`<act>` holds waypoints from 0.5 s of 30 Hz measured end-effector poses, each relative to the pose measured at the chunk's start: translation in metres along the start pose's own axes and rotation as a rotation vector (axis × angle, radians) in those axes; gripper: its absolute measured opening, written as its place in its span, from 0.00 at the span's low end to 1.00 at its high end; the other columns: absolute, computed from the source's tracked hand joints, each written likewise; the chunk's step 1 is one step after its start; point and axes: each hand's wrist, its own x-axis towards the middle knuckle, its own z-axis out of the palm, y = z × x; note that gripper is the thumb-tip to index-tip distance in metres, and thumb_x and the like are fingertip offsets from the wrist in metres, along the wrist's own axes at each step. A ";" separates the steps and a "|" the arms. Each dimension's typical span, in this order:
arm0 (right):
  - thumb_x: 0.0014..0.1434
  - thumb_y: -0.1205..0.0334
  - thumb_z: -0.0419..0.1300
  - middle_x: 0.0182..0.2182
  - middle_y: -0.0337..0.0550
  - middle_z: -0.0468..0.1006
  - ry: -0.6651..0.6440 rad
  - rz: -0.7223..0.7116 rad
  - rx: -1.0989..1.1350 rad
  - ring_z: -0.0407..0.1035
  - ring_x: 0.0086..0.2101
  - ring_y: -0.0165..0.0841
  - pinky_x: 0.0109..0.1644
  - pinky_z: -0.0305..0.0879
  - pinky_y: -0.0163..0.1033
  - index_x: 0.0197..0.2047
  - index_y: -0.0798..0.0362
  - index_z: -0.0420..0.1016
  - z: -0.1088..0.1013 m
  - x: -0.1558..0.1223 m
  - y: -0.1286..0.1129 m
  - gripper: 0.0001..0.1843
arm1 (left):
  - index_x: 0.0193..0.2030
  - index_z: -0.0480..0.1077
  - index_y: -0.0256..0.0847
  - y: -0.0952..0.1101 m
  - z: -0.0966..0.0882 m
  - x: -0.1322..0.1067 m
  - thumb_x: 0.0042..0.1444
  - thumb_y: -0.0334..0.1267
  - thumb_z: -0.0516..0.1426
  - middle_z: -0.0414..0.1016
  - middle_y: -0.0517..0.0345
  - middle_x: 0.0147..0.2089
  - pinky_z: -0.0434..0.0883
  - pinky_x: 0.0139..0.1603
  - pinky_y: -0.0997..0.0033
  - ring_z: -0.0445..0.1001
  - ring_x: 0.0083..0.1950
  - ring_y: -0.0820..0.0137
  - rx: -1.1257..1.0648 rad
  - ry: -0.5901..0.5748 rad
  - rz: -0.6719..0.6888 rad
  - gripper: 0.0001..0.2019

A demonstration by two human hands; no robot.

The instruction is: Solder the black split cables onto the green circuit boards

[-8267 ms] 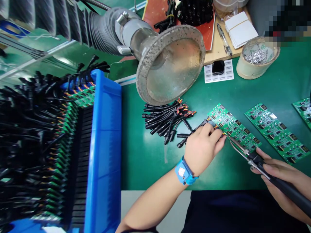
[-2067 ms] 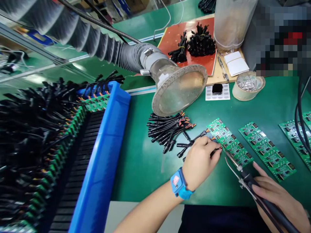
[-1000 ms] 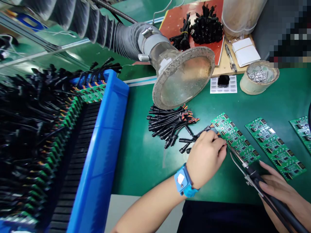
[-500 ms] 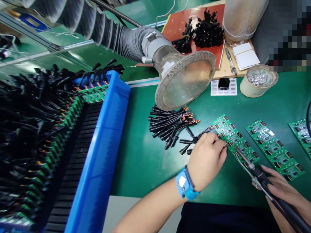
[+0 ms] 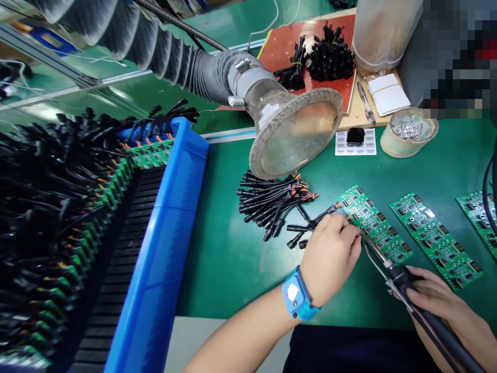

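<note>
My left hand (image 5: 330,259), a blue band on its wrist, is closed in a pinch at the left edge of a green circuit board (image 5: 376,225). Its fingertips grip the thin wires of a black connector cable, mostly hidden under the hand. Other black cables (image 5: 310,224) are joined to the board's upper left edge by coloured wires. In my right hand (image 5: 446,300) is a soldering iron (image 5: 404,282) with a thin solder feed tube alongside. The iron's tip is at the board edge, right by my left fingertips.
Loose black cables (image 5: 267,199) lie in a pile below a fume extractor hood (image 5: 297,134). More circuit boards (image 5: 437,238) lie to the right. A blue rack (image 5: 166,228) full of wired boards stands left. Behind are a tape roll (image 5: 388,142) and a smartwatch face (image 5: 355,137).
The soldering iron in my right hand has moved left, bringing its tip closer to my left fingertips. My left hand keeps its pinch in nearly the same place.
</note>
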 end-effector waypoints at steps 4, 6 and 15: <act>0.54 0.75 0.56 0.33 0.35 0.77 0.013 0.032 0.029 0.71 0.44 0.34 0.56 0.66 0.41 0.51 0.43 0.67 0.001 -0.004 0.000 0.24 | 0.38 0.73 0.37 0.000 0.000 0.000 0.58 0.33 0.53 0.67 0.54 0.34 0.70 0.38 0.63 0.65 0.37 0.66 0.007 0.002 0.005 0.07; 0.55 0.73 0.55 0.35 0.36 0.77 0.004 0.029 0.035 0.71 0.45 0.35 0.56 0.66 0.42 0.53 0.43 0.66 -0.001 -0.008 0.003 0.24 | 0.38 0.73 0.37 0.000 0.000 0.000 0.58 0.33 0.53 0.67 0.53 0.34 0.70 0.38 0.63 0.65 0.37 0.66 0.011 0.005 0.005 0.07; 0.58 0.69 0.55 0.40 0.37 0.77 -0.065 0.094 0.098 0.68 0.49 0.38 0.52 0.70 0.44 0.54 0.40 0.68 -0.008 -0.024 0.013 0.22 | 0.39 0.73 0.36 0.000 0.001 -0.001 0.58 0.32 0.53 0.67 0.53 0.34 0.70 0.38 0.63 0.65 0.37 0.65 0.019 0.009 0.017 0.07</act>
